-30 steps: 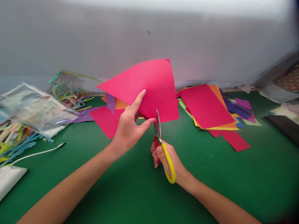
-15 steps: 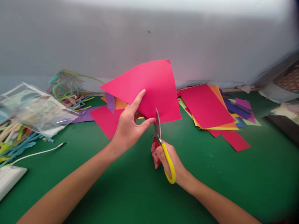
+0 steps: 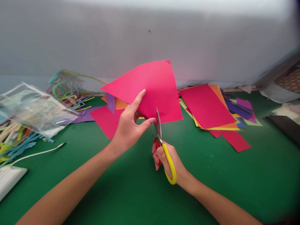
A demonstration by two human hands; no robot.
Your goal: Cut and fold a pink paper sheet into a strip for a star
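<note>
A bright pink sheet of paper (image 3: pixel 159 84) is held up above the table, slightly curved. My left hand (image 3: pixel 128 120) grips its lower left part, thumb and index finger in front and the other fingers hidden behind it. In my right hand (image 3: pixel 170 159) is a pair of scissors (image 3: pixel 170 165) with a yellow and a red handle loop. The blades point up at the sheet's lower edge, close to my left thumb tip. One blade shows in front of the paper; the other is mostly hidden.
On the green table (image 3: pixel 211 184), stacked coloured paper (image 3: pixel 208 107) lies right, pink and purple pieces (image 3: pixel 103 120) left. Further left are a clear plastic bag (image 3: pixel 39 104), coloured strips (image 3: pixel 18 140) and a white box with a cable (image 3: pixel 11 178). A dark flat object (image 3: pixel 283 128) lies far right.
Almost nothing differs. The pink sheet has shifted very slightly, its lower right corner a touch further right; both hands and the scissors stay in place.
</note>
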